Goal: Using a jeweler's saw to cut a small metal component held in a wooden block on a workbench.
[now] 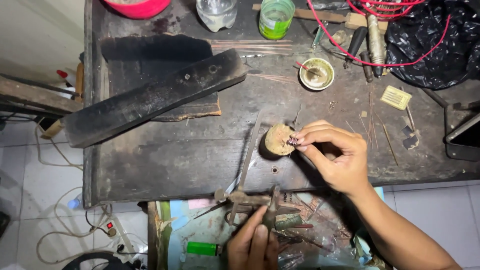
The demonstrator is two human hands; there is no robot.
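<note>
— At centre of the dark worktop (165,160), what do you see?

— I see my right hand (334,152) pinching a tiny dark wire piece (292,141) in its fingertips, touching the round cork-coloured block (278,139).

— And the other hand?

— My left hand (254,243), at six o'clock, is closed around a pair of metal pliers (252,199) at the worktop's near edge. A green lighter (202,248) lies at eight o'clock from it; a small bowl (316,73) sits at twelve o'clock from the block, well apart.
</note>
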